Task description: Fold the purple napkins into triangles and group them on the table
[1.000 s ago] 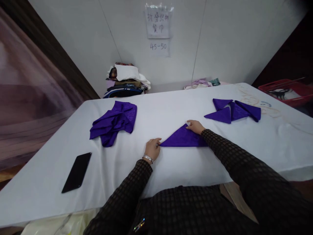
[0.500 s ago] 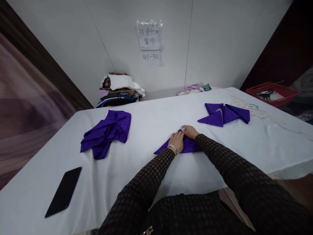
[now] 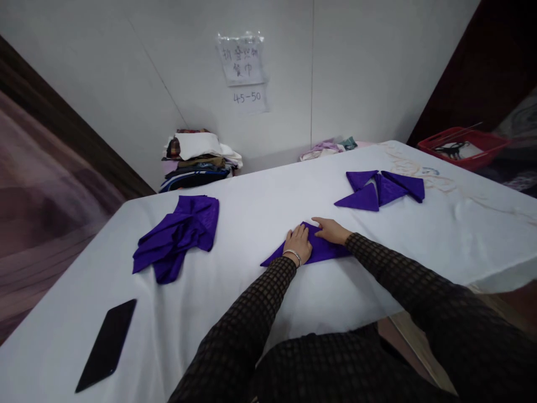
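At frame centre, the left hand (image 3: pixel 298 242) and right hand (image 3: pixel 331 229) press flat, fingers open, on a glossy purple napkin (image 3: pixel 323 251) folded into a triangle. The hands hide its top corner. It lies on the white-clothed desk (image 3: pixel 260 212).

The folded purple triangular cloth napkin (image 3: pixel 323 252) has a faint satin sheen, like the crumpled purple cloth heap (image 3: pixel 180 235). The white cloth table cover (image 3: pixel 260 207) is matt and smooth. The flat black phone (image 3: pixel 107 344) looks glossy, the thin wrist bracelet (image 3: pixel 292 254) shiny metal, the red crate (image 3: pixel 461 148) plastic
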`<state>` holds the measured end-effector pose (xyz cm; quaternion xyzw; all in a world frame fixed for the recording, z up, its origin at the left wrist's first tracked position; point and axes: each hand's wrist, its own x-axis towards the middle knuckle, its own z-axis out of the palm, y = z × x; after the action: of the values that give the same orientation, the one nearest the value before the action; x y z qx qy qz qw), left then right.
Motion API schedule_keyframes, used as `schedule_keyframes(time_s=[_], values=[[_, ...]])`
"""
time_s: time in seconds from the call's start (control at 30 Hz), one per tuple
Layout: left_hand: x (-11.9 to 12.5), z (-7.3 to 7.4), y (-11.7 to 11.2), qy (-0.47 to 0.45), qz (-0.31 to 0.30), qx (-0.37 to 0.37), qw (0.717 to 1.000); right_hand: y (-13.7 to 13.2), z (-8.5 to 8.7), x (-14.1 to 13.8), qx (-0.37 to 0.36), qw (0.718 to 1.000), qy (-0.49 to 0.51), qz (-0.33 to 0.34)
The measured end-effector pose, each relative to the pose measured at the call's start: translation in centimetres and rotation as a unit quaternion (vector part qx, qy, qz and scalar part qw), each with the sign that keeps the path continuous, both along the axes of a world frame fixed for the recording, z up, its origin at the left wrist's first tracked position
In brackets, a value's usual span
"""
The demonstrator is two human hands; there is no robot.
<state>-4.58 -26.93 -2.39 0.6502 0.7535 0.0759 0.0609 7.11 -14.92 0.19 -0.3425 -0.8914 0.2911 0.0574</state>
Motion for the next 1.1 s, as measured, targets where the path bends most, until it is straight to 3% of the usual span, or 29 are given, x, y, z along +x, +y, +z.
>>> schedule_keyframes(time_s=[0.23,0.4,0.73,0.97,1.1], values=[[0.2,0.4,0.2,0.023,-0.001,-0.02,1.0,-1.8,-0.3,7.8,-0.002,0.998,-0.025,-0.051],[0.1,0.2,0.2,0.019,0.005,-0.011,1.0,-2.3,-0.5,11.1,-0.032,0.996,0.005,-0.08],[-0.1,0.3,0.4,0.016,0.004,-0.015,1.0,-3.0,-1.9,13.6,-0.007,0.985,0.11,-0.132],[-0.1,0.3,0.5,0.024,0.002,-0.014,1.0,-4.1,-2.3,15.0,0.052,0.971,0.121,-0.198],[0.0,0.4,0.5,0.028,0.001,-0.014,1.0,-4.8,-1.9,14.9,0.111,0.955,0.177,-0.211]])
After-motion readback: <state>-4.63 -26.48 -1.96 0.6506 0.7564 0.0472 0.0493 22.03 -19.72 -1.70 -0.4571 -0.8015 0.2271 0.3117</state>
